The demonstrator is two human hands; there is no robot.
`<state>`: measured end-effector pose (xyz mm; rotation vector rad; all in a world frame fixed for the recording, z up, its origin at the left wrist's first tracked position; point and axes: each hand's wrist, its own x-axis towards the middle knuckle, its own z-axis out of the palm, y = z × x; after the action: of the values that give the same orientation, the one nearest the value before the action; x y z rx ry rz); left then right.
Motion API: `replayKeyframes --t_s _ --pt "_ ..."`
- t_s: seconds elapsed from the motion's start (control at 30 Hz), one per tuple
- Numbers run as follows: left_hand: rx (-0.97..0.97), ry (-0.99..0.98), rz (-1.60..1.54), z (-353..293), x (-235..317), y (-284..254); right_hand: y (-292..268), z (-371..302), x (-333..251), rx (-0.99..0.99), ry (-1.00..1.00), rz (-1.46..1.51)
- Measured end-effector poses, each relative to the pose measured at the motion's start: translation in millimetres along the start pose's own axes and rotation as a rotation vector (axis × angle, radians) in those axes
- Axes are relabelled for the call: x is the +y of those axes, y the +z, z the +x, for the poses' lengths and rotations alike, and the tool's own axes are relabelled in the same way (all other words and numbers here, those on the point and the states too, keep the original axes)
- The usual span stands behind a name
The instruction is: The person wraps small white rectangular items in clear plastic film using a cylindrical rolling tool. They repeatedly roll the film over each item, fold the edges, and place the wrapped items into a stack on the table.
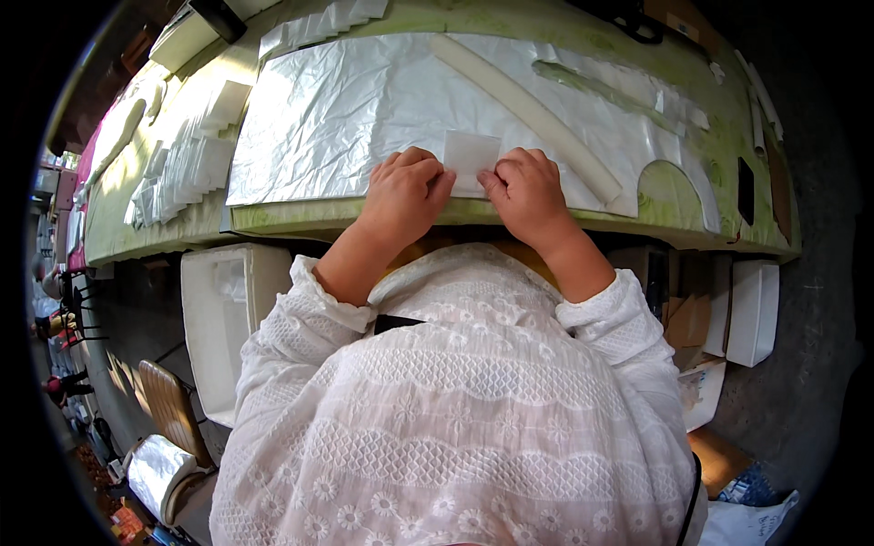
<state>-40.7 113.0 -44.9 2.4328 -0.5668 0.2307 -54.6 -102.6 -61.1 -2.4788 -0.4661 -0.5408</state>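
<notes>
**White patch pinched at both lower corners, near edge of surface**

White square patch (pixel 472 155), thin and flat, looks like fabric or foam sheet. Left hand (pixel 403 191) has fingers curled, fingertips closing on the patch's lower left corner; right hand (pixel 526 187) mirrors it on the lower right. Both grips closed on the patch, knuckles up. Two-corner hold likely keeps it flat and square against the sheet beneath.

Patch lies on a crinkled silvery sheet (pixel 364 109), close to its front edge, directly ahead of the person. Long cream strip (pixel 528 114) runs diagonally across the sheet just right of the patch, apart from it. Sheet has an arch-shaped cutout (pixel 669 187) at its right end.

Stacks of similar white patches (pixel 187 164) sit fanned out to the left, within reach. Surface (pixel 300 217) is green, worn and mottled. Below it: open white foam box (pixel 223 318) at left, white box (pixel 754 309) and cardboard at right. Dark floor, a chair (pixel 168 400) lower left.
</notes>
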Motion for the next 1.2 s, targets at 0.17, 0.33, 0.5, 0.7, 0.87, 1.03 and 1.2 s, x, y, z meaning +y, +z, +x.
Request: replayKeyframes --t_s 0.17,0.33,0.5,0.7,0.87,1.03,1.2 --pt "-0.014 -0.029 0.108 7.6 -4.6 6.4 5.0 9.2 -8.6 -0.036 0.076 -0.180" --pt "0.026 0.129 0.127 5.9 -3.1 7.8 2.1 8.5 -10.6 -0.087 0.102 -0.198" --pt "-0.230 0.171 0.270 6.8 7.2 5.7 4.3 8.1 -12.3 0.076 0.133 -0.074" --pt "-0.088 0.247 0.011 -14.6 8.9 -8.2 -6.3 22.4 -12.8 -0.226 0.198 -0.201" --pt "-0.133 -0.287 -0.754 -88.7 12.5 -1.1 -8.7 12.7 -17.6 -0.208 0.137 -0.146" --pt "-0.143 -0.988 -1.265 -78.4 21.1 -2.6 -14.1 -6.8 -55.6 -0.289 0.021 -0.021" --pt "-0.102 -0.807 -1.327 -93.8 -1.7 8.6 -12.0 -10.2 -60.5 -0.222 -0.053 0.240"
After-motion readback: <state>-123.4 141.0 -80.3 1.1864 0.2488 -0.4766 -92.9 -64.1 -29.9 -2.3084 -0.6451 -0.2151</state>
